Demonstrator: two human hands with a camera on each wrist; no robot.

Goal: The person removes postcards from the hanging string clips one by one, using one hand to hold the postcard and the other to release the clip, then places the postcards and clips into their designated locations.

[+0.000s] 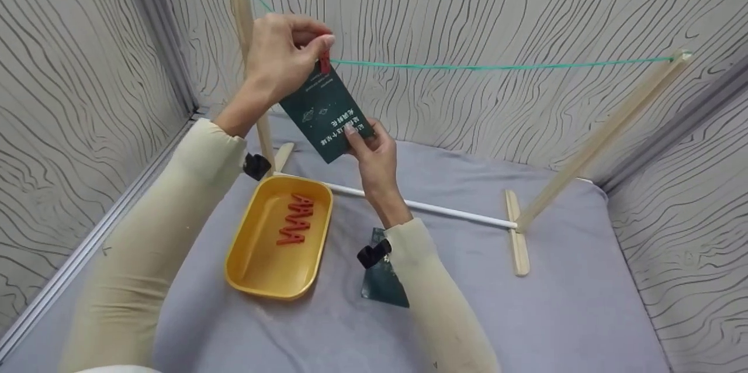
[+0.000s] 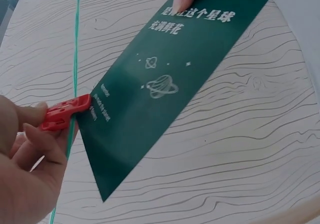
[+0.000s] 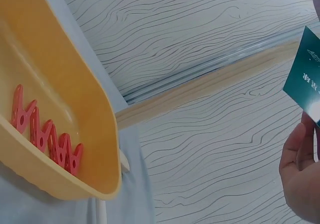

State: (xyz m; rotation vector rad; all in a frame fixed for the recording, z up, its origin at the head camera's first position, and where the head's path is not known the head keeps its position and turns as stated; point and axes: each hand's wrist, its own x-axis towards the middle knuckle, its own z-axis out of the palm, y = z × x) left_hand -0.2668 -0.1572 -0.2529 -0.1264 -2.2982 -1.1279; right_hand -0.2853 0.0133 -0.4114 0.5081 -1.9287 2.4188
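Note:
My left hand [image 1: 283, 54] pinches a red clothespin [image 2: 67, 112] between thumb and fingers at the green string. The clothespin's jaws meet the top edge of a dark green card [image 2: 145, 79], right by the string. White Chinese lettering and small planet drawings mark the card, which hangs slanted below the string in the head view. At its lower corner, my right hand [image 1: 377, 159] grips the card with the thumb on the printed face. The right wrist view catches only part of this hand [image 3: 302, 176] and of the card [image 3: 305, 79].
The green string [image 1: 467, 67] runs between two wooden posts [image 1: 602, 142], joined low down by a white rod [image 1: 432, 207]. A yellow tray [image 1: 257, 270] holds several red clothespins [image 3: 62, 151]. Another dark green card [image 1: 383, 285] lies on the grey cloth, partly under my right forearm.

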